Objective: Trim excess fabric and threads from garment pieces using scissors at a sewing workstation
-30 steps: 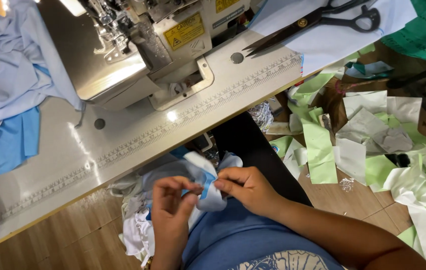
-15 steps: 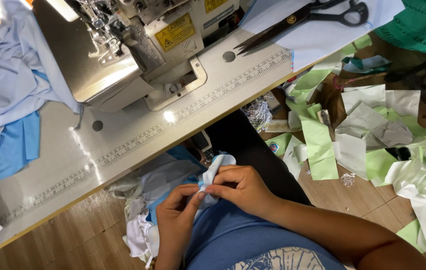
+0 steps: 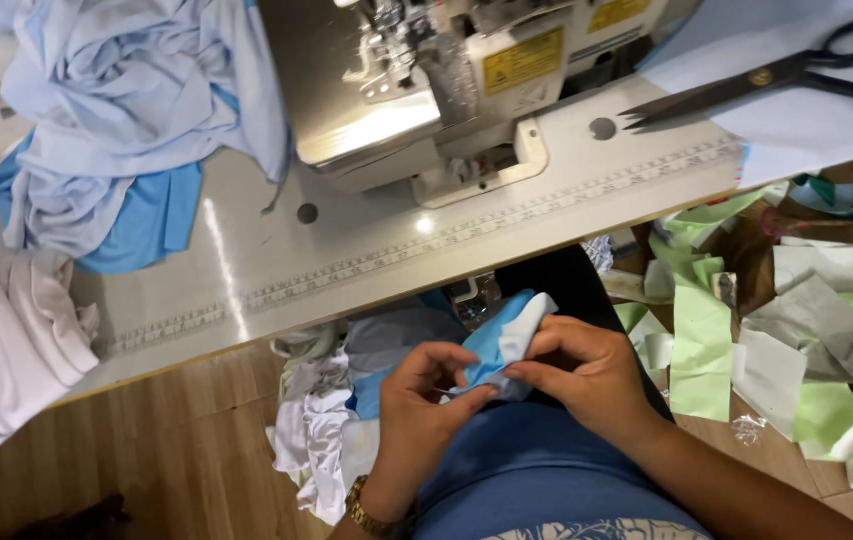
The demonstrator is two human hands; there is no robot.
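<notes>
My left hand point(image 3: 425, 405) and my right hand point(image 3: 585, 370) meet over my lap, both pinching a small folded piece of blue and pale cloth point(image 3: 509, 335). The cloth sticks up between my fingertips, just below the front edge of the sewing table point(image 3: 347, 270). A gold watch band point(image 3: 372, 515) circles my left wrist. A blue garment point(image 3: 537, 470) covers my lap under both hands.
A sewing machine point(image 3: 457, 80) stands on the table. A heap of light blue fabric point(image 3: 137, 110) lies at its left and black scissors point(image 3: 797, 70) at the right. White cloth point(image 3: 7, 340) hangs at the far left. Green and grey scraps point(image 3: 797, 350) litter the wooden floor.
The view has shifted, so the table and machine sit further right and lower. My hands still work the small cloth piece, which now stands a little higher between my fingers.
</notes>
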